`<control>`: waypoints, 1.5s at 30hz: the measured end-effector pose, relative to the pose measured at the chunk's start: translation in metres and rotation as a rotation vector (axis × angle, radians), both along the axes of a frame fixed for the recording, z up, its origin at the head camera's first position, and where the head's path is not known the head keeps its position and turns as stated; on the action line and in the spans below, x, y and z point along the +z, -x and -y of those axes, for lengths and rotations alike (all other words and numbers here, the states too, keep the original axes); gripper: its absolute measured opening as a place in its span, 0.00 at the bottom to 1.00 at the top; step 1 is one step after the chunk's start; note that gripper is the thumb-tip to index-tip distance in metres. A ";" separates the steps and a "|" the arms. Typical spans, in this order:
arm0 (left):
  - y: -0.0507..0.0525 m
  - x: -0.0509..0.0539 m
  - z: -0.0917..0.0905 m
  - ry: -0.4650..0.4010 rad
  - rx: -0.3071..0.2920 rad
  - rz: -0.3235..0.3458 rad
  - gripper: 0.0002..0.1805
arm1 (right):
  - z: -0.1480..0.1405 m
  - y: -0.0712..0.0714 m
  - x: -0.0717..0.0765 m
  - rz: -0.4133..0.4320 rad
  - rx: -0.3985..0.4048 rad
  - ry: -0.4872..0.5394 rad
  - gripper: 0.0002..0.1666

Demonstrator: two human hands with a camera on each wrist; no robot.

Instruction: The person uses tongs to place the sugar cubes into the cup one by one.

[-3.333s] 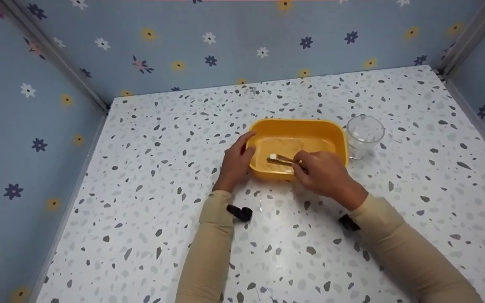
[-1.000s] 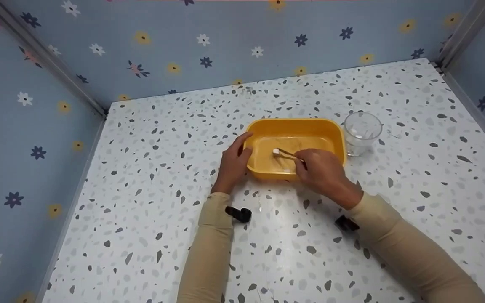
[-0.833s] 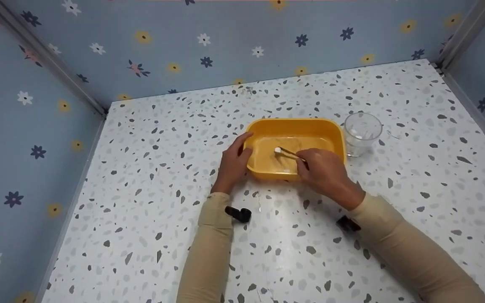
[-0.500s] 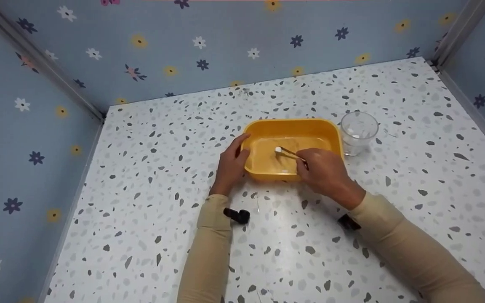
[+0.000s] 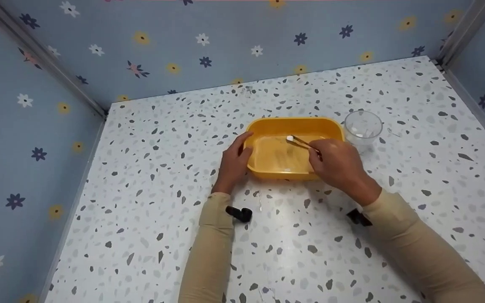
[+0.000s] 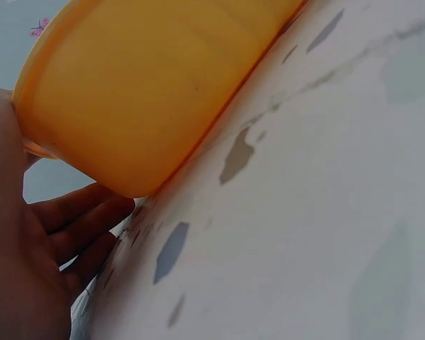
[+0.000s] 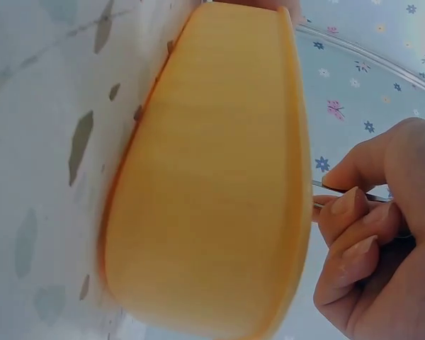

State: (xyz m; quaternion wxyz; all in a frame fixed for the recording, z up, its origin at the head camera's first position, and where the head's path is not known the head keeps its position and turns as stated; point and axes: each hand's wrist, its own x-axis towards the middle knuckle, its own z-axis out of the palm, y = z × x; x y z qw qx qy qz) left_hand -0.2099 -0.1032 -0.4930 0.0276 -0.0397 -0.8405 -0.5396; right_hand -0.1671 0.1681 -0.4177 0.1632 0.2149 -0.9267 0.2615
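My right hand (image 5: 337, 162) holds a pair of tweezers (image 5: 305, 143) over the yellow tub (image 5: 293, 174). A small white cube (image 5: 289, 138) sits between the tweezer tips, above the tub floor. In the right wrist view the thumb and fingers pinch the tweezers (image 7: 372, 197), while the tub wall hides the tips. My left hand (image 5: 233, 162) grips the tub's left end, thumb at the rim and fingers along the outside, as the left wrist view shows. Another small white piece (image 5: 287, 170) lies on the tub floor near its front wall.
A clear glass (image 5: 363, 126) stands just right of the tub, with white bits visible inside. The speckled white table (image 5: 162, 168) is bounded by flowered blue panels (image 5: 225, 38) at the back and both sides. Black wrist cameras (image 5: 239, 213) stick out from the sleeves.
The right hand has lifted and shifted to the right and back, carrying the white cube in the tweezers. Earlier the tweezers were low in the tub. The left hand keeps its hold.
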 end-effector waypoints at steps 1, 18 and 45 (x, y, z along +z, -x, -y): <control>0.000 0.000 0.000 -0.001 -0.001 0.000 0.23 | -0.001 0.000 0.001 -0.001 -0.003 -0.001 0.11; -0.001 0.000 0.001 -0.006 -0.008 -0.006 0.23 | -0.010 -0.002 0.016 -0.060 -0.048 0.018 0.10; 0.005 0.003 -0.003 -0.013 -0.010 0.011 0.24 | -0.038 -0.006 0.038 -0.102 -0.108 0.048 0.10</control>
